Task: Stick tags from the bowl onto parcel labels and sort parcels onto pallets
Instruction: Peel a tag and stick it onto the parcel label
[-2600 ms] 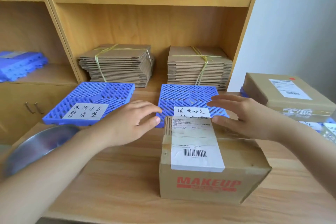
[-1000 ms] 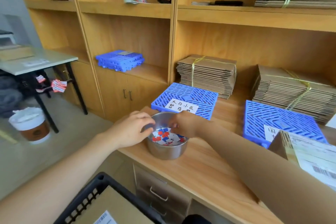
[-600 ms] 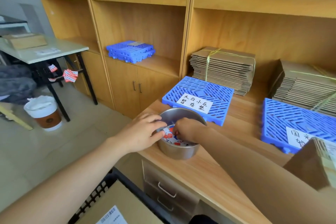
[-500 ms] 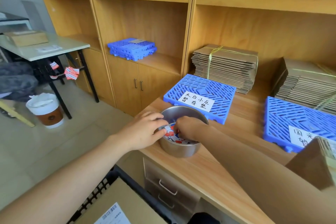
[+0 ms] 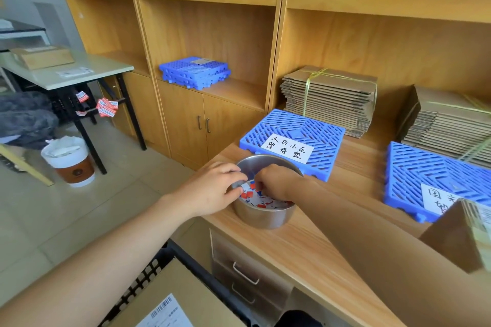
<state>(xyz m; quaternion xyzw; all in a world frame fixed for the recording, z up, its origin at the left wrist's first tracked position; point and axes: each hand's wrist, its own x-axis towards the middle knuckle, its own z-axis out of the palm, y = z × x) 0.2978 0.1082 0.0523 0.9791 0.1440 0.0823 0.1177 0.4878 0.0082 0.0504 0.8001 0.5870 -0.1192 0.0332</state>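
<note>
A steel bowl [image 5: 265,216] of small red, blue and white tags [image 5: 259,199] stands near the counter's left end. My left hand [image 5: 212,190] grips the bowl's near-left rim between thumb and fingers. My right hand [image 5: 276,179] reaches into the bowl with curled fingers, pinching among the tags; its fingertips are partly hidden. Behind the bowl lies a blue pallet [image 5: 328,135] with a handwritten paper sign. A second blue pallet [image 5: 425,170] lies to the right. A labelled cardboard parcel [image 5: 457,239] shows at the right edge.
Two tied bundles of flat cardboard [image 5: 329,98] [image 5: 451,125] sit behind the pallets. Spare pallets [image 5: 195,71] are stacked on the cabinet. A black crate [image 5: 148,273] holding another labelled parcel [image 5: 172,297] is below the counter. A side table [image 5: 66,71] and a bin [image 5: 69,159] stand at left.
Both hands left the parcel and went to the bowl at the left. Over the last second the left hand stays on the rim while the right fingers work among the tags.
</note>
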